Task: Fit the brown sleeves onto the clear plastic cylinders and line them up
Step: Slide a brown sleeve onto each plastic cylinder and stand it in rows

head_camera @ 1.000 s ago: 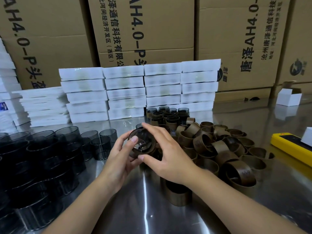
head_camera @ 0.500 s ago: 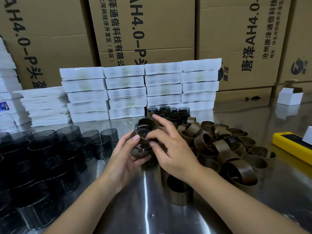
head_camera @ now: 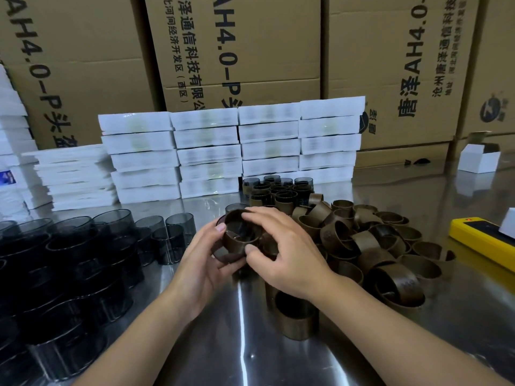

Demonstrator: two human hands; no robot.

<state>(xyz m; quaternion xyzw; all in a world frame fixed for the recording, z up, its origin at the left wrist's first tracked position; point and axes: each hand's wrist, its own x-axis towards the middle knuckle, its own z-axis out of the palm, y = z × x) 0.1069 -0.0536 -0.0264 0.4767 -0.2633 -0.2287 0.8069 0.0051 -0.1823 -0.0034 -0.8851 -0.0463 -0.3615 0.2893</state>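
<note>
My left hand [head_camera: 204, 256] holds a clear plastic cylinder from below and the side, with a brown sleeve [head_camera: 239, 235] sitting around it. My right hand [head_camera: 284, 252] pinches that sleeve's rim between thumb and fingers from the right. A heap of loose brown sleeves [head_camera: 370, 246] lies to the right on the steel table. Bare clear cylinders [head_camera: 69, 260] crowd the left side. A group of sleeved cylinders [head_camera: 278, 190] stands in rows behind my hands, against the white boxes.
Stacks of white boxes [head_camera: 223, 151] form a wall at the back, with large cardboard cartons [head_camera: 250, 51] behind. A yellow device [head_camera: 485, 240] lies at the right edge. One sleeved cylinder [head_camera: 296, 319] stands under my right forearm. A small white box [head_camera: 478, 160] sits far right.
The brown sleeve has gone further down over the clear cylinder. My right hand shifted from the cylinder's top to the sleeve's right rim; both hands stayed in place.
</note>
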